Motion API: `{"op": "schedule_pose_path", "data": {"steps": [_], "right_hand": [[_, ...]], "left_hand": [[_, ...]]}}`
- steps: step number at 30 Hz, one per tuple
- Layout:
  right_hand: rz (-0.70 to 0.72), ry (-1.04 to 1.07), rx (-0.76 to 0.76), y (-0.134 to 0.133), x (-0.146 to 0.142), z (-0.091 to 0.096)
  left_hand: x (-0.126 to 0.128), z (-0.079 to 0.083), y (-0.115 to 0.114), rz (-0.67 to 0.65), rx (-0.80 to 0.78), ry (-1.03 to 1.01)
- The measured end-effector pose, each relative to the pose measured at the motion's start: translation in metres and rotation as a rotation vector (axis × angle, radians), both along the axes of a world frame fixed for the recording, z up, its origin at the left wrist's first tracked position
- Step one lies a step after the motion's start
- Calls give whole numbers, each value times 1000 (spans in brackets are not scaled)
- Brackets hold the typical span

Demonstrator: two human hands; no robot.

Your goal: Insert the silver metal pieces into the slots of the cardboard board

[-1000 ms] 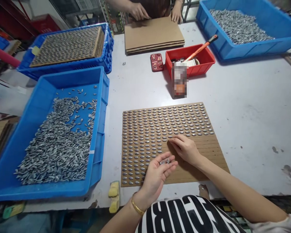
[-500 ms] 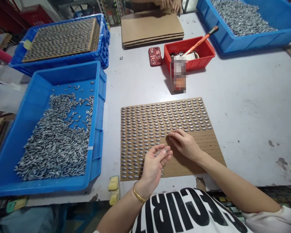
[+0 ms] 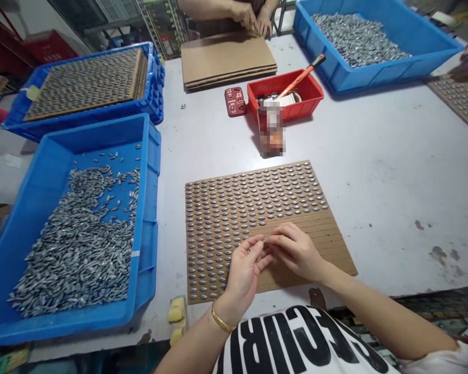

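Observation:
A brown cardboard sheet [image 3: 327,236] lies on the table before me. Rows of small grey almond-shaped metal pieces [image 3: 205,228] cover its far part and left side; its near right part is bare, ridged card. My left hand [image 3: 244,267] is held palm up over the sheet, fingers curled round a few such metal pieces, mostly hidden. Against its fingertips, my right hand [image 3: 298,253] is closed in a pinch; what it grips, if anything, is hidden. To the left, a blue bin [image 3: 143,208] holds a heap of loose metal pieces [image 3: 78,265].
Behind that bin stands a blue crate [image 3: 158,85] with filled cardboard sheets. A red tray [image 3: 296,111] with an orange-handled tool, a dark red case [image 3: 234,101], stacked cardboard [image 3: 226,59] and another blue bin [image 3: 359,78] sit farther back. Other people's hands [image 3: 249,18] work across the table.
My right hand has left the edge of the rows and come back to meet my left fingertips. The whole view has shifted slightly, and another person's hand shows at the right edge.

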State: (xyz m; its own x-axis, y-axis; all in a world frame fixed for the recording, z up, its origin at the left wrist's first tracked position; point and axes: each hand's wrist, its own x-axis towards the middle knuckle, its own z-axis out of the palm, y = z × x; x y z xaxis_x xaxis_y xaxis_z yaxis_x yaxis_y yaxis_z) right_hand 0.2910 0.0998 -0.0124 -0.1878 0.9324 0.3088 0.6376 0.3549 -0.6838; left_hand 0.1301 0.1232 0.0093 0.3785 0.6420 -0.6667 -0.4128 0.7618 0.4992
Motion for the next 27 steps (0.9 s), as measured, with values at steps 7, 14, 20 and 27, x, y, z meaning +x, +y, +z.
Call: {"op": "schedule_pose_path", "data": {"steps": [7,14,20,27], "right_hand": [[50,120,-122,-6,4,10],[-88,46,-79,-3,22,-5],[-104,-229,53,8,38,-32],[-46,-396,92,20,33,-35]], "left_hand": [[3,-6,-1,-76,75,113],[1,5,3,11,7,34],[-11,9,0,-19,-32,-48],[-7,7,-7,-77,-49,-2]]}}
